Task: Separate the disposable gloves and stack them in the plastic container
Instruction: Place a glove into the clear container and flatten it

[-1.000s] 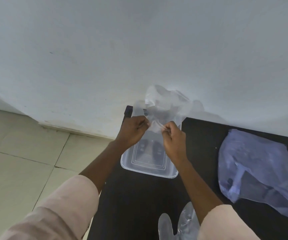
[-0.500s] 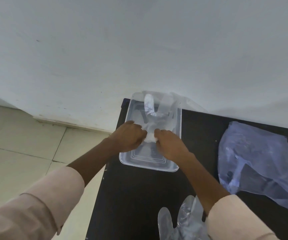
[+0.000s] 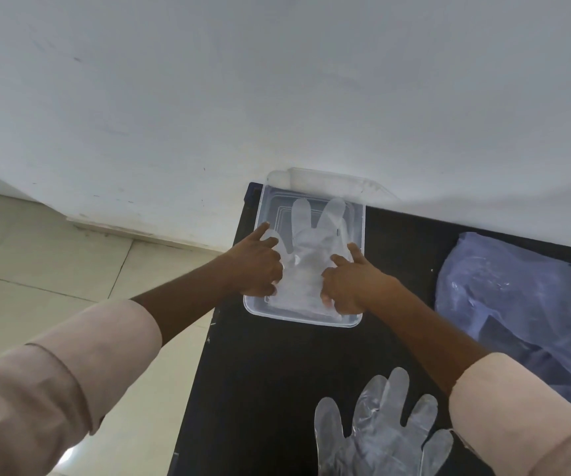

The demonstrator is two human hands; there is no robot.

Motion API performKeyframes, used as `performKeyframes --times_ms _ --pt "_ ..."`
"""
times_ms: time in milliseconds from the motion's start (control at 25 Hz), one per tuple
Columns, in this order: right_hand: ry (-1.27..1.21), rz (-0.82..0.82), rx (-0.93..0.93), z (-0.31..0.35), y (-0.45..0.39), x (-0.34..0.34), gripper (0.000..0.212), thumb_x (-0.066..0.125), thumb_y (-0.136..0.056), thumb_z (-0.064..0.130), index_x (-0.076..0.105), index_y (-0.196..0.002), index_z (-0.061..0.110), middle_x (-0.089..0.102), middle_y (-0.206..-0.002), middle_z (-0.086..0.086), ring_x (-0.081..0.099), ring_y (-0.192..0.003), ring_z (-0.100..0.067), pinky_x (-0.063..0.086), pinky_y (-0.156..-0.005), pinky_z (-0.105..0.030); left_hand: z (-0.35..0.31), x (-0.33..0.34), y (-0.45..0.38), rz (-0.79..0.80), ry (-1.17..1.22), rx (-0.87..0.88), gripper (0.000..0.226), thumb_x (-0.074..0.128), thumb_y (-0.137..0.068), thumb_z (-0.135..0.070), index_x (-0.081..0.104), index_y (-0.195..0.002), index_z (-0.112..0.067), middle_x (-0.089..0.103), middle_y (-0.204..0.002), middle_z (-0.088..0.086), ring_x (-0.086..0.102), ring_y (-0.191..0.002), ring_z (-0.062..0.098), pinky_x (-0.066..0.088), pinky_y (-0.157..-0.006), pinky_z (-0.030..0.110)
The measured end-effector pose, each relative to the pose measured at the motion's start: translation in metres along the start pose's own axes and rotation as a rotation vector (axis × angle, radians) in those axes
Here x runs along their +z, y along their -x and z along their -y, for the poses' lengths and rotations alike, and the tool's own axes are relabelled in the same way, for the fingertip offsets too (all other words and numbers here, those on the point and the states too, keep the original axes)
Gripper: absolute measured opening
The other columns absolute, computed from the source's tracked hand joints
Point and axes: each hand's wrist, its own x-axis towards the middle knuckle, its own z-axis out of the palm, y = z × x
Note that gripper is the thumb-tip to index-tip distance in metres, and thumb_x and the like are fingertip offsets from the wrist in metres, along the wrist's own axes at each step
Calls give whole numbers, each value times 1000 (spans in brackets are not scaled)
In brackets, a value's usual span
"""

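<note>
Plastic everywhere we look: a clear, rectangular, thin-walled plastic container (image 3: 311, 317) with rounded corners sits on the matte black table (image 3: 277, 372) against the white wall (image 3: 277, 80), and a filmy, translucent disposable glove (image 3: 315, 235) lies flat inside it, fingers spread toward the wall. Our left hand (image 3: 256, 266) and right hand (image 3: 349, 283) press down on the glove's cuff end, knuckles curled, index fingers extended, gripping nothing. A second crinkled clear glove (image 3: 377, 431) lies on the near table edge, and a wrinkled bluish plastic bag (image 3: 518, 304) rests to the right.
</note>
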Motion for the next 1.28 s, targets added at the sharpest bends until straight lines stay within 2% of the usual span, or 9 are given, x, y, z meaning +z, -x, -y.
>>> performKeyframes --times_ms 160,280,400,600,680,800,920,1080,1280 --pt "-28 -99 25 3 1 -3 42 55 -92 36 52 -132 24 51 -137 -4 39 -133 -27 8 -117 -54 -6 -4 -6 -36 -11 -44 47 48 -92 -54 62 -127 -24 57 -140 0 41 -135 25 9 -118 54" --pt "-143 -211 23 8 -1 -5 36 51 -94 32 54 -126 16 59 -119 -7 55 -110 -26 36 -104 -43 -16 -7 -14 -65 -36 -60 50 49 -92 -50 57 -131 -19 57 -138 5 47 -130 26 20 -117 52" --pt "-442 -190 41 13 -1 -4 38 50 -95 29 50 -128 11 56 -123 -10 56 -110 -27 43 -96 -36 -17 -13 -19 -98 39 -97 45 56 -91 -37 54 -131 -17 60 -132 6 52 -124 26 31 -112 47" --pt "-941 -560 260 26 -14 0 45 53 -93 20 42 -135 7 45 -139 -15 53 -119 -29 44 -93 -33 -8 -29 -37 -492 1067 -357 41 57 -90 -13 55 -130 -19 61 -130 8 58 -116 26 51 -94 45" --pt "-832 -660 363 29 -27 3 48 53 -93 24 40 -136 8 42 -143 -16 48 -125 -32 44 -98 -39 -12 -35 -45 -634 1559 -503 32 55 -93 -15 61 -124 -20 64 -124 7 61 -111 22 52 -87 40" --pt "-592 -531 408 32 -52 13 66 41 -96 46 21 -149 12 16 -160 -17 19 -146 -38 23 -114 -53 -10 -45 -52 -676 1995 -552 28 48 -99 -29 61 -122 -20 64 -125 6 59 -113 22 45 -92 36" --pt "-523 -455 382 34 -74 20 76 31 -95 58 4 -153 17 -5 -163 -13 -4 -149 -37 1 -117 -56 -2 -52 -54 -665 2056 -541 31 43 -100 -35 61 -121 -20 64 -120 3 58 -110 20 40 -101 44" --pt "-434 -513 253 34 -79 18 71 36 -96 53 10 -152 19 2 -163 -11 -2 -149 -35 -3 -117 -54 1 -51 -56 -700 2004 -544 31 40 -102 -33 61 -120 -20 64 -118 3 57 -109 18 41 -95 38" --pt "-678 -882 376 24 -43 13 40 58 -89 22 52 -128 14 49 -139 -12 47 -126 -30 41 -101 -41 -7 -28 -61 -840 1622 -536 26 47 -100 -23 64 -118 -16 66 -113 1 62 -99 15 48 -89 30"
